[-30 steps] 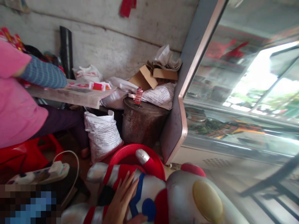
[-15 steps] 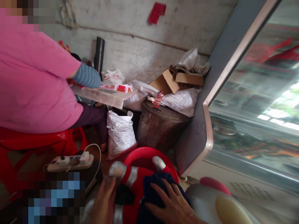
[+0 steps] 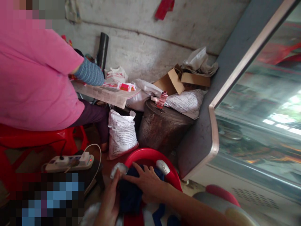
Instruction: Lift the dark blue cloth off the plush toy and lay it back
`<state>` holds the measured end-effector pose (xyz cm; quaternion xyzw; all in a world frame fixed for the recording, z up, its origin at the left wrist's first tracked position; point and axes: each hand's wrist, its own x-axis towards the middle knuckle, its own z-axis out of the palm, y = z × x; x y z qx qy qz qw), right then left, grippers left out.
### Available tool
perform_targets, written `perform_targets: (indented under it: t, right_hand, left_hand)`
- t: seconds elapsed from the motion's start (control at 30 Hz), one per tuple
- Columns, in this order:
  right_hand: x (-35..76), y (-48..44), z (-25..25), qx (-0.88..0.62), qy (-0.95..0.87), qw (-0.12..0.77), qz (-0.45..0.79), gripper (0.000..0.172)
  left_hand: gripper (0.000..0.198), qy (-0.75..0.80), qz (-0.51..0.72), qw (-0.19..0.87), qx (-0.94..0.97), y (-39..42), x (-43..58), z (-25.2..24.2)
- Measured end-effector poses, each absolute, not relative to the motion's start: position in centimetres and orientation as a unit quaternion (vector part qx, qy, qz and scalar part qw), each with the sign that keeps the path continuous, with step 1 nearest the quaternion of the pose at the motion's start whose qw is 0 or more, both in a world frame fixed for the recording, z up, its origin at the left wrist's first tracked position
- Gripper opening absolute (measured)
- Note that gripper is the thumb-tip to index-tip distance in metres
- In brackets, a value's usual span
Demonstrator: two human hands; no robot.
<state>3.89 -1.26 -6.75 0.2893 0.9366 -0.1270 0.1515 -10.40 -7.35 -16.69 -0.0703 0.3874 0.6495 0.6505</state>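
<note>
Under the fingers (image 3: 138, 171) lies a dark blue cloth (image 3: 130, 196), soft and matt, over a glossy silver-and-red plastic toy (image 3: 162, 166). Just beyond them sits a shiny red plastic basin (image 3: 150, 154) and a rough, rusty metal drum (image 3: 162, 127).

Daylight floods in from the right, washing over the glass case (image 3: 258, 103) in pale glare and smeared reflections, so nothing behind the pane reads clearly. The wall (image 3: 150, 47) is evenly lit and fairly sharp. Down low it's dimmer: shadow pools around the rusty drum (image 3: 162, 128) and under the red stool (image 3: 47, 141). Motion blur softens the right hand (image 3: 145, 185) and the bottom edge. Two pixelated patches sit top left and bottom left.
</note>
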Motion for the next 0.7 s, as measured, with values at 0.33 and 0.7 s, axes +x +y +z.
perform_targets:
  t: [0.33, 0.7]
  right_hand:
    - [4.5, 3.1, -8.6, 0.347, 0.879, -0.071, -0.318, 0.069]
    - [5.2, 0.6, -6.7, 0.220, 0.942, 0.052, -0.247, 0.068]
  left_hand:
    - [0.017, 0.383, 0.689, 0.610, -0.078, -7.3, -10.4, -15.8]
    - [0.026, 0.373, 0.664, 0.638, -0.111, -7.2, -10.8, -16.1]
